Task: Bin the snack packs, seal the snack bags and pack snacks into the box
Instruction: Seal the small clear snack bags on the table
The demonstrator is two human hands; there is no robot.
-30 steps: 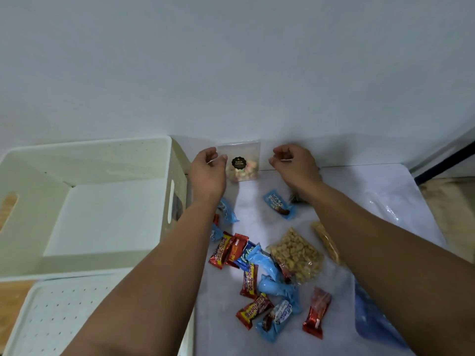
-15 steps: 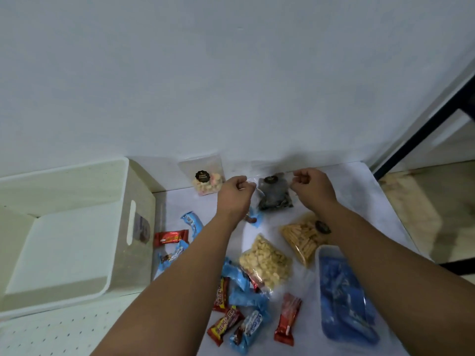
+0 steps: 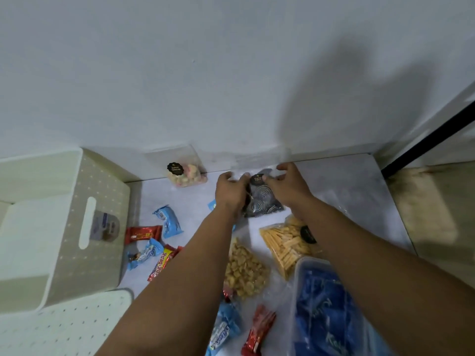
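A clear bag of dark spiral snacks (image 3: 262, 201) lies near the wall. My left hand (image 3: 231, 188) and my right hand (image 3: 288, 186) pinch its top edge from either side. A bag of pastel sweets (image 3: 186, 173) leans against the wall to the left. Closer to me lie a bag of pale nuggets (image 3: 244, 272) and a bag of yellow sticks (image 3: 285, 242). Several blue and red snack packs (image 3: 168, 220) are scattered on the white table. The cream bin (image 3: 100, 201) stands at the left.
A clear lidded box with blue packs (image 3: 326, 312) sits at the lower right. A perforated cream lid (image 3: 64, 327) lies at the lower left. The wall runs close behind the bags, and the table's right edge drops to a wooden floor (image 3: 431, 222).
My hands left the bag of pastel sweets, which now leans on the wall, and moved right to the dark snack bag. They have closed in on its top edge.
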